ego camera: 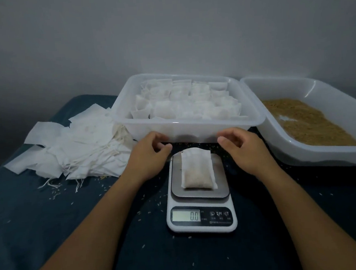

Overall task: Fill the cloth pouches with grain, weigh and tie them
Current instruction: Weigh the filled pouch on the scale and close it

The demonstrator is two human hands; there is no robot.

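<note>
One filled pouch (197, 171) lies flat on the scale (200, 198), display reads 0.0. Both hands hover just past it with nothing in them, left hand (148, 156) and right hand (244, 149) either side of the pouch's top end, fingers loosely curled, not touching it. Behind them sits a clear tub (193, 127) packed with filled pouches, a heap of empty pouches (79, 146) to the left, and a tray (321, 152) of grain (304, 119) on the right. Loose grains are scattered on the dark cloth (52, 217)
</note>
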